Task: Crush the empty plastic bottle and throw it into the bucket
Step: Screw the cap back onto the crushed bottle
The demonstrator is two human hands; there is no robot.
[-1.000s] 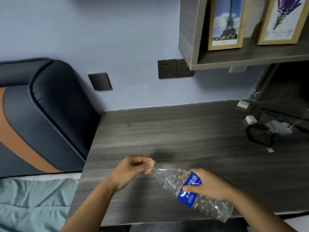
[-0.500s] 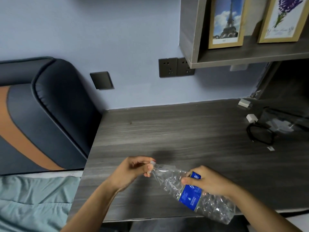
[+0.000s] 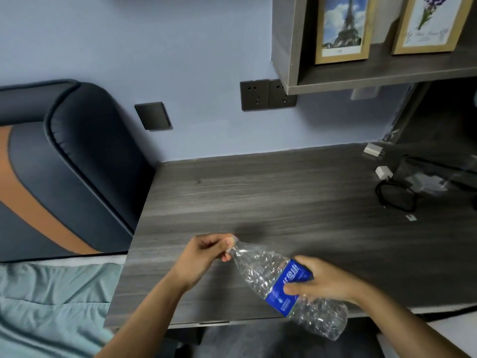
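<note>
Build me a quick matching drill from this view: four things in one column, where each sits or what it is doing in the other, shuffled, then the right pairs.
Things:
1. left hand
2. right hand
3. plastic bottle
4. black cable

Place or state:
A. coiled on the desk, far right
B. pinching the bottle's neck end
C. wrapped around the blue label
D. held slanted over the desk's near edge, between both hands

Pairs: 1-B, 2-C, 3-D, 4-A
</note>
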